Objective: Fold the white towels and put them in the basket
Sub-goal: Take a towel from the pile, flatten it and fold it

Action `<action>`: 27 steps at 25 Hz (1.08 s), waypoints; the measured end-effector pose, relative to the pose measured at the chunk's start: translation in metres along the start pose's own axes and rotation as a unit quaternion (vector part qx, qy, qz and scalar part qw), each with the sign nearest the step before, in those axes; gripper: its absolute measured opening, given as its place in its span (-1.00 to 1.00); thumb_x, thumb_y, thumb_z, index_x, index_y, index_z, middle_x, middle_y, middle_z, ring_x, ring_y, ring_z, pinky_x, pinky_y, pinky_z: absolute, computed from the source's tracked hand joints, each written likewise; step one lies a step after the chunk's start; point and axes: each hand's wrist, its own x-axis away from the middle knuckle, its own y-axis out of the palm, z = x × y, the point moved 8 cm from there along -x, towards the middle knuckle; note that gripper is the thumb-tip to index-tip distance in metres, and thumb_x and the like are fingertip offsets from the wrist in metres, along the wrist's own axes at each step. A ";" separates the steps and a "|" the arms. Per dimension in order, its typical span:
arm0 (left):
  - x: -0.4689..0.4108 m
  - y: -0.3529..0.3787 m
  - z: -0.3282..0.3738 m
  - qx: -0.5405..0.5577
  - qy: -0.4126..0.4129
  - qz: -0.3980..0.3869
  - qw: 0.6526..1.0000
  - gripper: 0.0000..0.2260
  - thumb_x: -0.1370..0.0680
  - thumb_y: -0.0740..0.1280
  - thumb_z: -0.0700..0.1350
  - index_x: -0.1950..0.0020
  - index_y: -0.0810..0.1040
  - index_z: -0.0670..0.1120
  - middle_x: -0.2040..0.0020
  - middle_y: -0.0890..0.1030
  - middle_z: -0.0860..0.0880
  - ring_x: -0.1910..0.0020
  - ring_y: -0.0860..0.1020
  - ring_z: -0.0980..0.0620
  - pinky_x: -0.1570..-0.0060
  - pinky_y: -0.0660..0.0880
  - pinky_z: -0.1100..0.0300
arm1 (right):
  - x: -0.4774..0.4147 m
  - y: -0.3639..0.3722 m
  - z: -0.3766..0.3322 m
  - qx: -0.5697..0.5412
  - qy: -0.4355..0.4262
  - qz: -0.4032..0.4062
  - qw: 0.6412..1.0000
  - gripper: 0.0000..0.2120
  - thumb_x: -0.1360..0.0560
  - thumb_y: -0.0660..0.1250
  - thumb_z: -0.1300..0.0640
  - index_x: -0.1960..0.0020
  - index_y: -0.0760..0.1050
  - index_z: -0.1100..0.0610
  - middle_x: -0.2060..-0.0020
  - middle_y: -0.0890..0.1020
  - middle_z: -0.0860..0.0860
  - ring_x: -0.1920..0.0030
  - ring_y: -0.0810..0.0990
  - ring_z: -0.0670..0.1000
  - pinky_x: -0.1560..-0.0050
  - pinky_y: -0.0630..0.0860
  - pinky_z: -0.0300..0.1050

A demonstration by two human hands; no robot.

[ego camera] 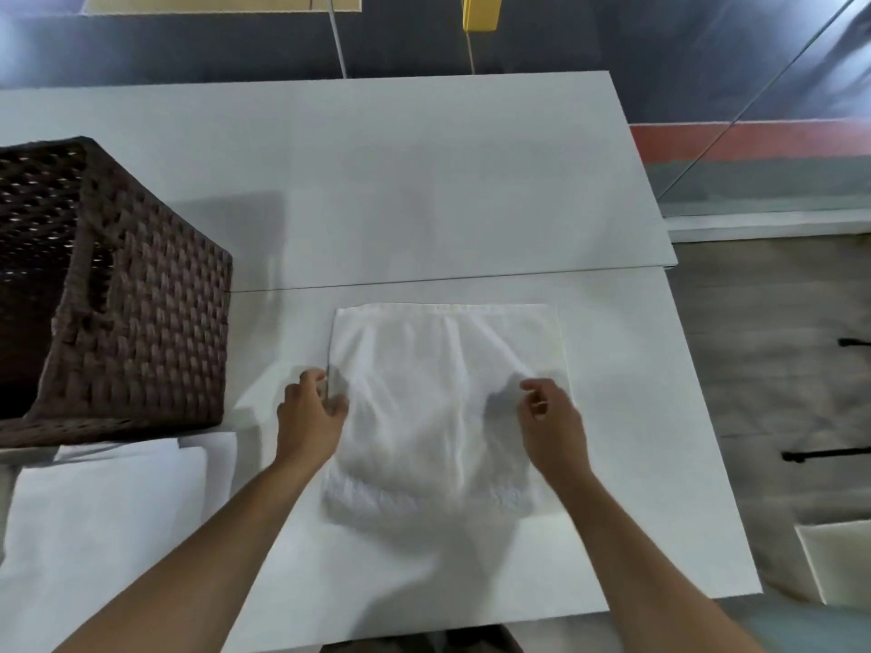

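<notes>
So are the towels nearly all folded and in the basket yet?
Not yet. One white towel lies on the table, seemingly partly folded; the left hand grips its left edge and the right hand curls over its right side. More white cloth waits in front of the basket. No towel shows inside the basket, though most of its inside is hidden.

No writing, label, brand or number can be read anywhere in this view. The towel [424,393] and the woven basket [141,322] show only plain surfaces. The yellow strip [480,11] at the top edge is cut off and blurred, so whether it bears print cannot be told.
</notes>
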 end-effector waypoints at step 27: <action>0.197 0.114 0.004 -0.148 0.142 -0.105 0.973 -0.56 -0.59 0.19 0.18 -0.47 0.35 0.14 -0.36 0.40 -0.02 -0.27 0.44 -0.11 -0.28 0.40 -0.01 | 0.140 0.022 0.102 0.307 -0.210 -0.010 0.928 -0.46 -0.57 0.29 -0.04 -0.52 0.32 -0.08 -0.52 0.37 -0.02 -0.53 0.30 0.05 -0.51 0.09 0.16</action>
